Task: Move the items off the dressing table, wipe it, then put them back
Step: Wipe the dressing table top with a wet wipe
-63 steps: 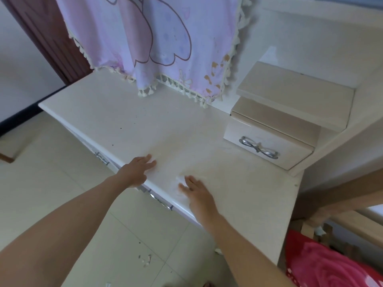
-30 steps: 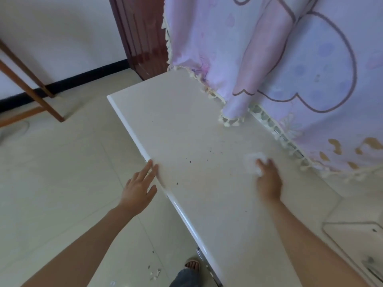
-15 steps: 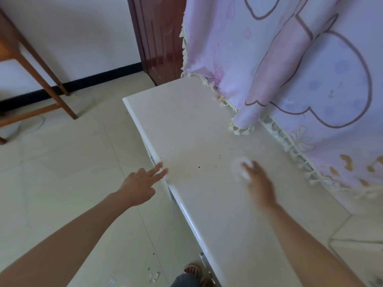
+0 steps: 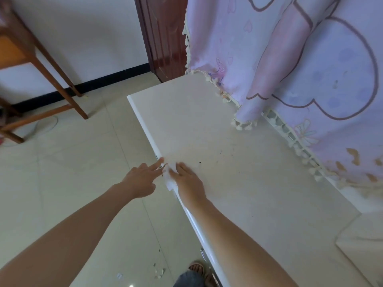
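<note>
Edge wipe — right hand [image 4: 187,181] pressed flat on tissue [image 4: 170,180], left hand [image 4: 143,179] fingers straight, empty.
Risk: specks [image 4: 200,162] swept off dressing table [image 4: 238,193] miss the left hand — hit floor [image 4: 83,162].

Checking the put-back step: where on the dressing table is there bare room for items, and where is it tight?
Bare: the far corner of the dressing table beside the pink cloth, and the middle between the right hand and that cloth. Tight: the front edge, where the left hand meets the wipe.
</note>
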Available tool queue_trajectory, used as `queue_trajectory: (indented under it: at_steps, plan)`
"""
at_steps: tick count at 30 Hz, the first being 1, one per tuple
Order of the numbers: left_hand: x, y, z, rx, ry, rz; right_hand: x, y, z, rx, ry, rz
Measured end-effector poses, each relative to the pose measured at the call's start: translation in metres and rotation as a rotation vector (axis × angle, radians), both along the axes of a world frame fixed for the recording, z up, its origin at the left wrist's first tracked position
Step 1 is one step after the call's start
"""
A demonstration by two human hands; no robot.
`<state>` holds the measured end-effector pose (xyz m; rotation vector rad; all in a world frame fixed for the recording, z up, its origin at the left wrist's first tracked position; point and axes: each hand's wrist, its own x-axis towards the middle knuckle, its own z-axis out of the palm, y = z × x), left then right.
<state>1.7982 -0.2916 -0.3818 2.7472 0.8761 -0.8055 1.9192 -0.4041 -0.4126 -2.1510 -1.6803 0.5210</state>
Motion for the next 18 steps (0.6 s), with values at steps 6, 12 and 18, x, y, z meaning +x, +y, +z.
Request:
queue_trajectory:
  at_steps: [6, 12, 18]
  plan:
    - [0.006, -0.008, 0.006, 0.017, 0.009, 0.028, 0.117, -0.088, 0.011, 0.0, -0.067, -0.354]
    - [0.009, -0.017, 0.006, 0.044, 0.025, 0.048, 0.144, -0.149, 0.015, -0.075, -0.089, -0.776]
    - [0.012, -0.023, 0.013, 0.038, 0.048, 0.071, -0.015, -0.108, 0.017, 0.167, -0.122, -0.305]
